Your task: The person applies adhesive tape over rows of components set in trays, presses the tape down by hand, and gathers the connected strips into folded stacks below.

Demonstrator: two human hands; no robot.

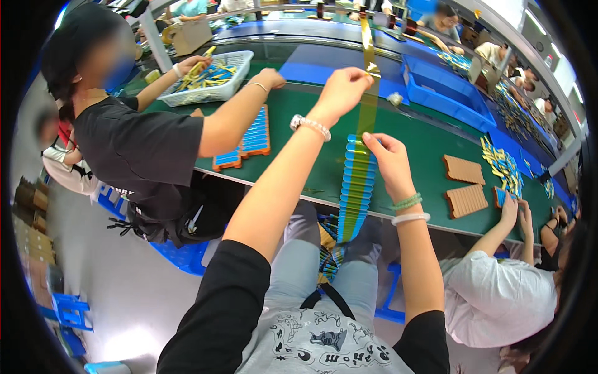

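Observation:
Between finger and thumb of my left hand, closed in a pinch, is a long amber tape, which runs up to the bench's far side. My right hand closes on the top right edge of a taped strip of blue pieces, its thumb near where the tape meets them. Slim blue pieces lie crosswise in a row, with the tape along their middle. The strip hangs over the bench edge, and its lower part gathers between my knees. Fingers under the strip are hidden.
A blue bin stands beyond my right hand, with ridged orange blocks nearer on the green bench. On my left, a co-worker reaches past a white basket. Another person works at my right.

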